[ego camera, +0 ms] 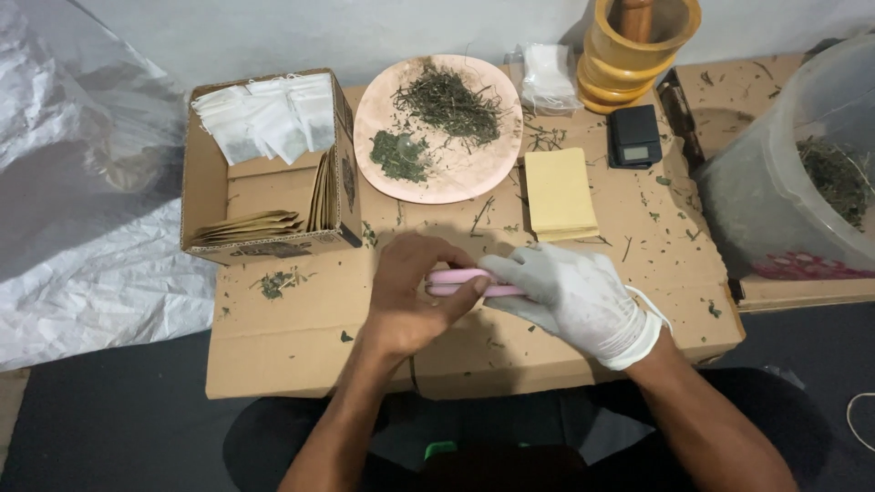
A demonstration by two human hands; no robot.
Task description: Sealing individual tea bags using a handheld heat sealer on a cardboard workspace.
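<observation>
Gripping slim pink plastic tool (474, 281) | bare left hand (415, 296) pinching | gloved right hand (570, 293) clasping

A pink tool (469, 281) sits between the bare left hand (410, 296) and the white-gloved right hand (574, 296). At twelve o'clock from it, a pale pink plate (474, 169) carries dark green herbs (447, 100); at two o'clock lie tan envelopes (558, 191) and a black scale (634, 137), beside a yellow mortar (629, 55).
</observation>
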